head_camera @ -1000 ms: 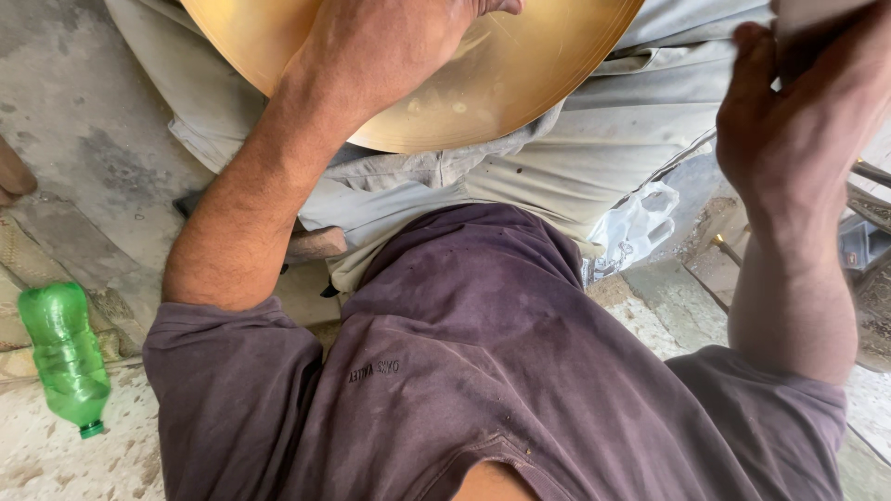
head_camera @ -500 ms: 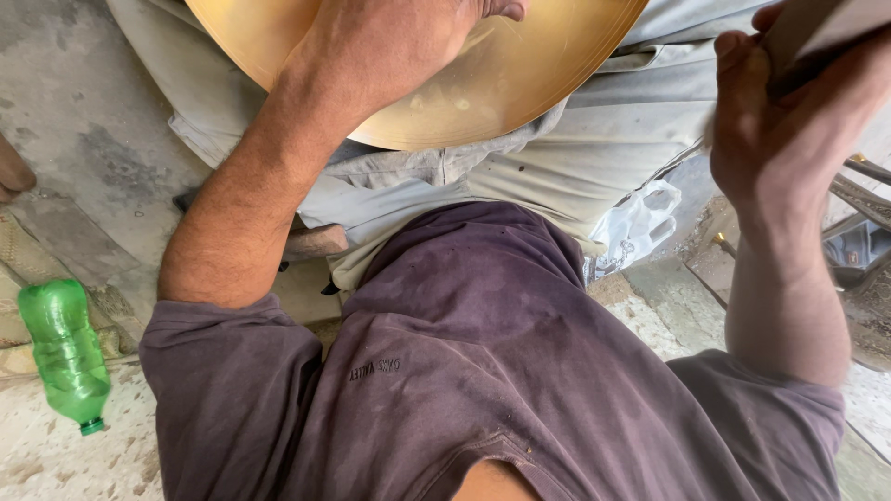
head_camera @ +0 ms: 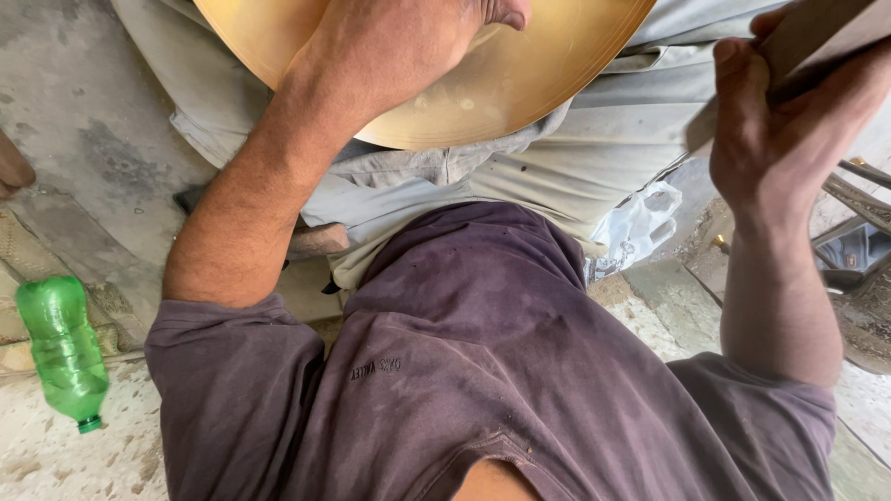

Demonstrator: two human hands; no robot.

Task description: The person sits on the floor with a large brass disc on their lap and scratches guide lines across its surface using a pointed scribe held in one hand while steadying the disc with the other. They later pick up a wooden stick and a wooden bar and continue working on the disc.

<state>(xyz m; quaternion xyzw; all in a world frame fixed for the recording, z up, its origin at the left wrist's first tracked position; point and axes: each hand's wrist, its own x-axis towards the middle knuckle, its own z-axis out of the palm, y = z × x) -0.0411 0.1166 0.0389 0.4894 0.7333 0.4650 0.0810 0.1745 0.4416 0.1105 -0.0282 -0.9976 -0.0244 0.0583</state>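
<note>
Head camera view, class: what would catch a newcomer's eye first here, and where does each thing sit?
The shiny golden metal disc at the top stands out first, with the left hand pressed flat on it. At upper right, the right hand grips a flat brownish wooden piece. A green plastic bottle lies on the dusty floor at the lower left.

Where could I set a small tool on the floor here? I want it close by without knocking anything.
Bare floor shows beside the green plastic bottle, between it and the purple shirt, and upper left beside the pale trousers. The right is crowded: a white plastic bag and dark metal pieces. The left hand presses the brass disc; the right hand grips a flat tool.
</note>
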